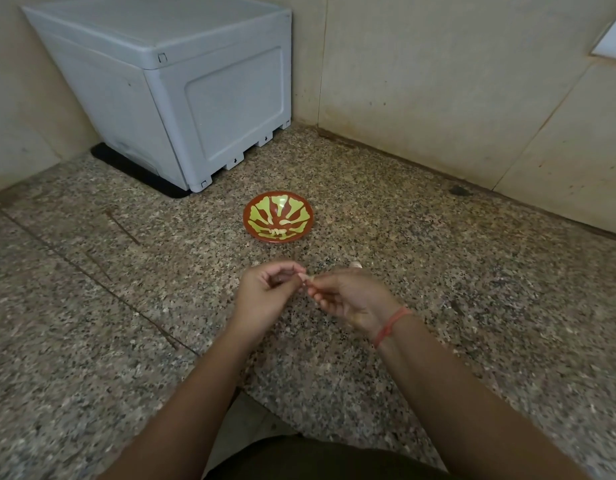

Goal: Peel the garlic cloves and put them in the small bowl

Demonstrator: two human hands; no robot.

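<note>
Grey box (181,84) behind small bowl (278,217)

A grey plastic box (181,88) stands on a black mat (133,173) on the speckled granite counter (438,271).

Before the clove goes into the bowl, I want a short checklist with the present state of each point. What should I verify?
1. Garlic clove pinched between both hands: ok, left hand and right hand meet on it.
2. Skin fully off the clove: cannot tell, too small and partly covered.
3. Small bowl within reach, upright: ok, just beyond the hands on the granite counter.
4. Room in the bowl: ok, only a few pale pieces inside.
5. Path to the bowl free: ok.
6. More garlic waiting: cannot tell; a pale bit lies behind the right hand.
</note>
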